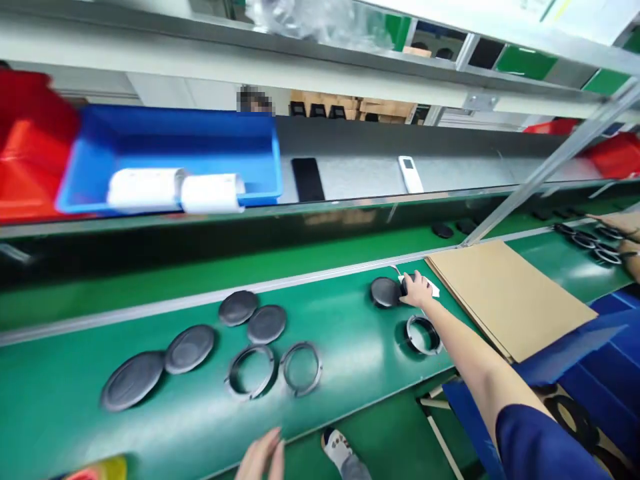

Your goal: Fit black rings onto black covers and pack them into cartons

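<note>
My right hand (417, 291) reaches far over the green work surface (345, 333), its fingers curled over a small black round part (407, 283). A white slip (433, 287) lies beside those fingers. Left of them rests a black round cap (385, 292), and nearer me stands a black ring (424, 335). At the bottom edge my left hand (263, 457) is partly in view, fingers stretched and holding nothing. Beyond it lie two open rings, a left ring (251, 372) and a right ring (301, 369), with several flat black discs (189, 349) further left.
Brown cardboard sheets (510, 297) lie right of my forearm. A shelf above the bench carries a blue bin (195, 143) with white rolls, a black phone-like slab (307, 179) and a white remote (411, 175). A slanted metal post (555, 157) stands at the right.
</note>
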`<state>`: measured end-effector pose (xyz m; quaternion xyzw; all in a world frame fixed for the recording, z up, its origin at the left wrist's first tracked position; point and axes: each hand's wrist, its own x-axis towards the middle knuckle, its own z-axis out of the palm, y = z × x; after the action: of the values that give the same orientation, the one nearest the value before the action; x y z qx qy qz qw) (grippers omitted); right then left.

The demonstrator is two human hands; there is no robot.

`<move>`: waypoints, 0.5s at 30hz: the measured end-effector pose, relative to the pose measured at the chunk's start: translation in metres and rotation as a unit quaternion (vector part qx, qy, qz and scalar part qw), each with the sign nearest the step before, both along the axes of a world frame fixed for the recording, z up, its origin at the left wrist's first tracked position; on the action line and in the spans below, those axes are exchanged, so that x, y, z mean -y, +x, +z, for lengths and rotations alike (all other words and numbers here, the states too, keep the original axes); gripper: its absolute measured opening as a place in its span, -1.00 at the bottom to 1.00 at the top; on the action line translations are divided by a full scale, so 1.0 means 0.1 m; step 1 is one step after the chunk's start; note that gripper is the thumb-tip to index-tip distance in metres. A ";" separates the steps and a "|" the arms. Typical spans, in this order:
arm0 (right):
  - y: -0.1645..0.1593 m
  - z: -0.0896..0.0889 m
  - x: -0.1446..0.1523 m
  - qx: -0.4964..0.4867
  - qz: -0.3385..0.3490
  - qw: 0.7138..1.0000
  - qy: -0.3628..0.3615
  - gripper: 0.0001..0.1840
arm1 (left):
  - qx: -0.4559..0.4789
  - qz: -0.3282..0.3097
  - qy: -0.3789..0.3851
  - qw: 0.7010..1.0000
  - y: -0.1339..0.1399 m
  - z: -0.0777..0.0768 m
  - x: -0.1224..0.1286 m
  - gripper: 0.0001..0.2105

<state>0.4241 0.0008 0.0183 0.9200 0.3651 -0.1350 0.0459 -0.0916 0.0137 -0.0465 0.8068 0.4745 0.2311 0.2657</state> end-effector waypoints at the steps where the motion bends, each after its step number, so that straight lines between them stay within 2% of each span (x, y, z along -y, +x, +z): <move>1: 0.28 -0.11 0.03 -0.012 -0.012 1.000 -0.015 0.07 | -0.003 -0.068 0.007 0.998 0.52 0.06 -0.09 -0.63; 3: 0.66 -0.34 0.06 -0.041 -0.005 0.999 -0.035 0.15 | -0.039 -0.211 0.001 0.977 1.66 0.19 -0.29 -0.58; 5: 0.87 -0.55 0.06 -0.058 0.016 0.997 -0.040 0.16 | -0.115 -0.316 -0.007 0.942 2.78 0.30 -0.51 -0.34; 7: 0.98 -0.73 0.06 -0.063 0.032 0.997 -0.036 0.17 | -0.188 -0.353 -0.012 0.916 3.73 0.35 -0.69 -0.04; 8: 1.01 -0.81 0.06 -0.063 0.039 0.997 -0.035 0.19 | -0.224 -0.354 -0.023 0.908 4.09 0.34 -0.76 0.07; 9: 1.03 -0.87 0.06 -0.062 0.048 0.996 -0.033 0.21 | -0.263 -0.346 -0.040 0.900 4.38 0.31 -0.81 0.14; 11: 1.07 -0.97 0.04 -0.055 0.069 0.996 -0.027 0.23 | -0.324 -0.325 -0.070 0.886 4.74 0.22 -0.86 0.15; 13: 1.10 -1.03 0.03 -0.040 0.085 0.995 -0.017 0.22 | -0.345 -0.304 -0.086 0.884 4.85 0.15 -0.86 0.12; 15: 1.15 -1.07 0.08 -0.019 0.091 0.996 -0.008 0.19 | -0.314 -0.279 -0.085 0.903 4.77 0.16 -0.79 0.12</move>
<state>0.5389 -0.0068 -0.0888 0.8798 0.4470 -0.1509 0.0583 0.3854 0.0929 -0.0309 0.9114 0.3066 -0.1592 0.2238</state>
